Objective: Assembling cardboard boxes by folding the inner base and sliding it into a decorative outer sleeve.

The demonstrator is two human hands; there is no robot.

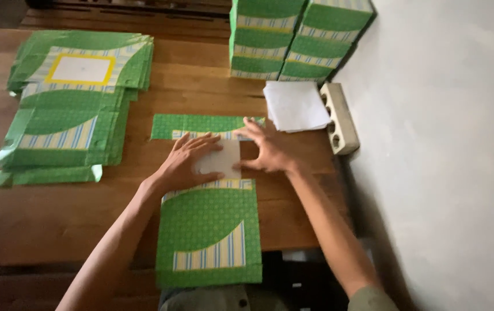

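1. Nearest the camera, a flat green carton blank [208,230] lay lengthwise on the wooden counter [57,219], its near edge overhanging the front; lying flat, it could be pressed against the hard top.
2. A white sheet [223,161] sat on the blank's middle panel, probably kept there by the two hands so it would not slide.
3. The left hand [186,164] lay palm down, fingers spread and released, on the sheet's left edge, forearm reaching in from the lower left.
4. The right hand [270,151] pressed flat at the sheet's right edge, fingers splayed toward the far flap, grasping nothing; its arm ran in from the lower right.
5. Just beyond, a pile of white sheets [296,106] rested near the right hand, within easy reach.
6. To the left, well apart, a heap of unfolded green blanks [68,109] lay flat.
7. Farthest back, finished green boxes [293,37] stood stacked against the wall [448,144], beside a pale perforated block [339,118].
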